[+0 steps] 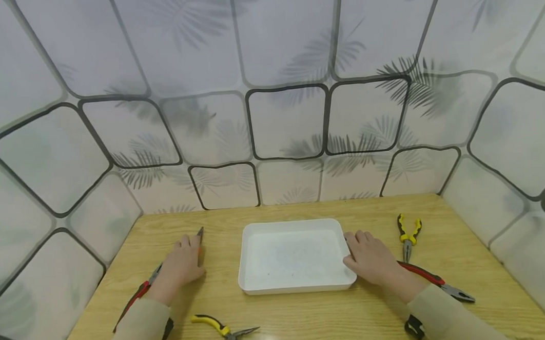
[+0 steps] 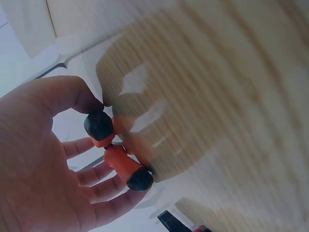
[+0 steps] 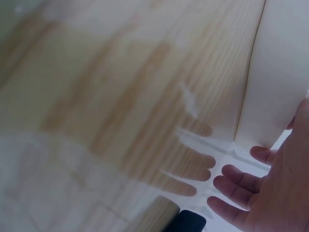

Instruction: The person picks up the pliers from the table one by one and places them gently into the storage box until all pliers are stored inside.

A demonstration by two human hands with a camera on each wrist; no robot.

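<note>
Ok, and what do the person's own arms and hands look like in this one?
The left hand and right hand are bare, with no gloves. The left sleeve and right sleeve are plain pale beige and leave the wrists uncovered. No markings or cables show on them.

No lettering appears readable, though wrist views are hazy.

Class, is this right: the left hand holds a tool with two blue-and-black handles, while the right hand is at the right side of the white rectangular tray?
No: the left hand holds a tool with two orange-and-black handles, as the left wrist view shows. The right hand is at the right side of the white rectangular tray.
</note>
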